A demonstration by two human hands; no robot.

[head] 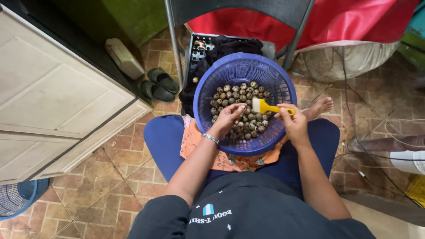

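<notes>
The big cream panelled cabinet [53,97] stands to the left of the round blue plastic basket [270,79], and the red cloth [345,20] hangs beyond the basket, up and to its right, over a pale bulging sack [349,59]. A dark metal chair frame [241,11] rises just behind the basket, with a black crate [199,48] and dark fabric under it. A pair of dark green rubber sandals [158,85] lies on the brown tile floor [106,186] left of the basket, next to a pale flat block [123,57].

The blue basket rests on my lap, on an orange printed cloth [195,141] spread over my blue trousers. Inside it lies a heap of small speckled eggs [241,99], filling its bottom.

My left hand [228,117] reaches into the basket from its near left rim, fingers curled and pinched together on one of the eggs, resting on the heap; a silver bracelet [210,138] sits on that wrist. My right hand [294,126] is at the near right rim, fingers closed around the yellow handle of a small brush [265,107], whose pale bristles point left over the eggs.
</notes>
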